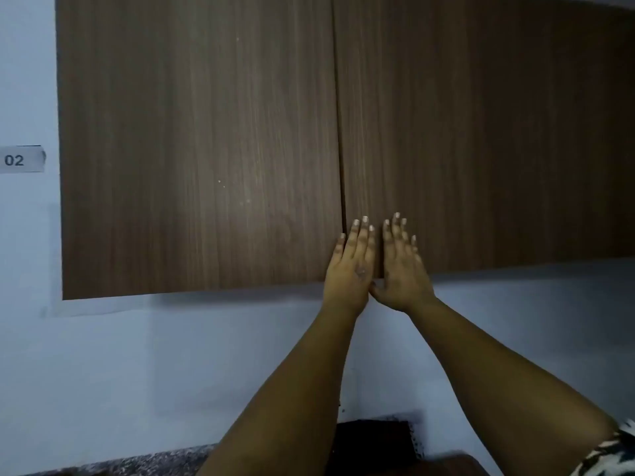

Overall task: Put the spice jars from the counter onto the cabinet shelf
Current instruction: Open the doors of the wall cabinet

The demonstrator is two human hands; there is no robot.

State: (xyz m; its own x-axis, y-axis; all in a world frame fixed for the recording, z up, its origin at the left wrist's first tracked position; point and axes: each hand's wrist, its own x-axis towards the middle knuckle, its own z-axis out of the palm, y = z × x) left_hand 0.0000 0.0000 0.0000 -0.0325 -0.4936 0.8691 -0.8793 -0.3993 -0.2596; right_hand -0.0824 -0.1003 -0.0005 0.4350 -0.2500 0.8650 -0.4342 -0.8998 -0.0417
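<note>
A dark wood wall cabinet fills the upper view, with its left door (199, 149) and right door (481, 139) both closed. My left hand (350, 266) lies flat with its fingers spread on the lower inner corner of the right door, just right of the seam. My right hand (402, 266) rests flat beside it on the same door. Both hands hold nothing. The cabinet shelf is hidden behind the doors. No spice jar is in view.
A pale blue wall (171, 365) runs below and left of the cabinet, with a small label reading 02 (20, 159) at the left. A strip of speckled counter (130, 463) and a dark object (374, 441) show at the bottom edge.
</note>
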